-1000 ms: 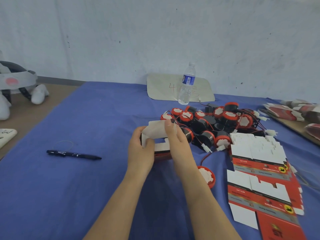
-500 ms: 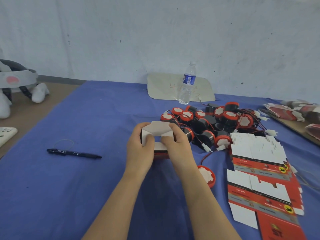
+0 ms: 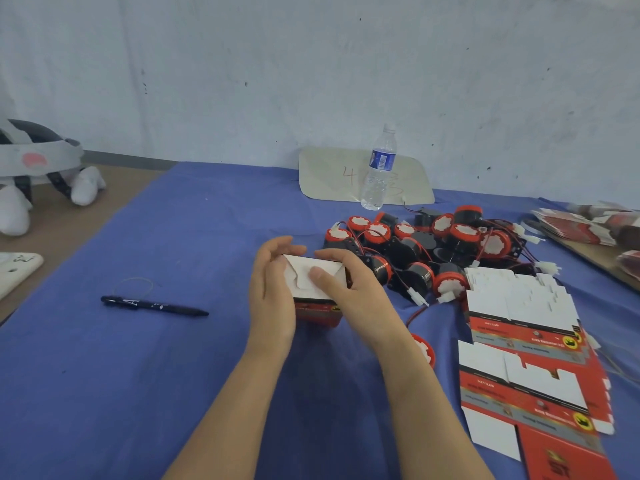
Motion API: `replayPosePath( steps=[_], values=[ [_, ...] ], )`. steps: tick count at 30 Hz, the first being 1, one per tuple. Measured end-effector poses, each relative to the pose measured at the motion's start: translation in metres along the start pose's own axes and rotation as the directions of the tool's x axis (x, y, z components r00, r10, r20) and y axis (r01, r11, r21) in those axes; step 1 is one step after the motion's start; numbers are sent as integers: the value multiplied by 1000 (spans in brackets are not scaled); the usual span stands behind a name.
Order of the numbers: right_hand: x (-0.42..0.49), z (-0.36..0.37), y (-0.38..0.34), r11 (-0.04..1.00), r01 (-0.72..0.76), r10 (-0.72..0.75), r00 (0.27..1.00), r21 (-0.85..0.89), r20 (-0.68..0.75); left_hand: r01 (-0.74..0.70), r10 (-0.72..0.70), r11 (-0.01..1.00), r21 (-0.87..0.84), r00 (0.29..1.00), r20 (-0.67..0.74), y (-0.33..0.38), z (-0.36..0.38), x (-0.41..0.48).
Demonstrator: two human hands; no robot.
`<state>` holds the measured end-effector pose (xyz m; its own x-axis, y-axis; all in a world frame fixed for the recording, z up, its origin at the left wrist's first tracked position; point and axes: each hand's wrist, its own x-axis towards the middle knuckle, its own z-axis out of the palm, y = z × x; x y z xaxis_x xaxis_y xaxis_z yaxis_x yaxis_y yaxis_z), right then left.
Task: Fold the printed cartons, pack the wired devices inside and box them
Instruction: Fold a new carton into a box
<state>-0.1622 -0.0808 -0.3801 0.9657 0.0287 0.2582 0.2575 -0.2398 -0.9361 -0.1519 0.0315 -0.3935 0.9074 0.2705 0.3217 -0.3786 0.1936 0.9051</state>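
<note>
The carton's point(image 3: 313, 284) white end flap, raised a second ago, now lies folded flat, and I see the right hand's point(image 3: 349, 289) thumb pressing it down.

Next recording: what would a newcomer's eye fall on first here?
Centre of the blue cloth: the left hand and right hand hold a small red carton, the right one pressing its white end flaps. Behind and right lies a heap of red-and-black wired devices; nearer, flat printed cartons lie stacked.
</note>
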Motion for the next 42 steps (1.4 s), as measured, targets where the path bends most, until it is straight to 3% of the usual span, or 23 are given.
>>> replayPosePath(
  steps=[13, 19, 34, 39, 42],
  values=[
    [1, -7, -3, 935, 28, -24, 1000, -355, 13, -123, 122, 987, 105, 992, 13, -2, 5, -4],
    [0, -6, -5, 981, -38, 45, 999, -192, 31, -165, 164, 981, 101, 986, 17, -2, 3, -3],
    [-4, -13, -11, 970, -31, 59, 992, -240, 111, -240, 240, 967, 89, 971, 17, -2, 5, -3],
    [-6, -12, -12, 996, -91, 90, 993, 6, 71, -243, 243, 968, 59, 970, 2, -1, 4, -4],
    [-6, -9, -11, 987, -21, 17, 999, 158, 27, -154, 153, 988, 4, 978, -142, 6, 2, 2]
  ],
)
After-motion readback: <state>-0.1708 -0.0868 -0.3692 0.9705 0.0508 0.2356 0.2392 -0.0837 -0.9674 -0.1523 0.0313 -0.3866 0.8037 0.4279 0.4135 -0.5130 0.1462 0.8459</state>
